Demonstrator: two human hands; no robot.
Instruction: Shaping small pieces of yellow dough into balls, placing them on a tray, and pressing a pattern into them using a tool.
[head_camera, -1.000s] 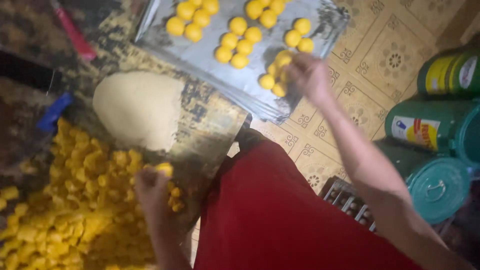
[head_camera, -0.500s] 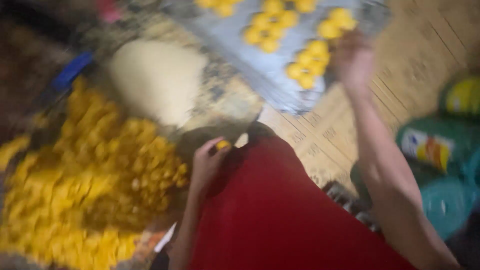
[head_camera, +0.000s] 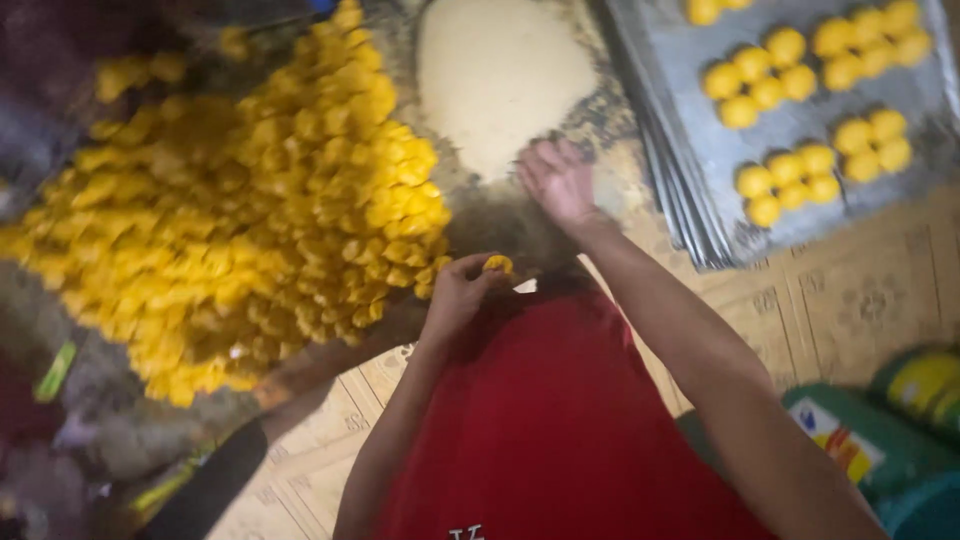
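- The left hand (head_camera: 460, 295) has its fingers curled closed around a small yellow moulded cup (head_camera: 498, 264), pinched at the fingertips just above the red shirt (head_camera: 540, 420); the wrist bends back and the forearm runs down toward the lower edge of the view.
- The right hand (head_camera: 558, 182) reaches forward, fingers bent and pressed onto the near end of the pale, smooth oval lump of dough (head_camera: 500, 80); whether they pinch any dough off I cannot tell. Its forearm stretches straight back, diagonally to the lower right.
- The two hands are near each other, the left one lower and closer to the body.
- Just left of the left hand lies a big heap of yellow moulded cups (head_camera: 250, 220), its near edge almost touching the fingers and covering most of the dark work surface (head_camera: 500, 225).
- A narrow dark strip of that surface stays bare between heap and dough.
- To the right of the dough, grey metal baking trays (head_camera: 690, 190) are stacked, with rows of round yellow dough balls (head_camera: 790, 175); the stack's near corner reaches the patterned tile floor (head_camera: 830, 300).
- Green tins (head_camera: 860, 440) stand by the right arm at the lower right.
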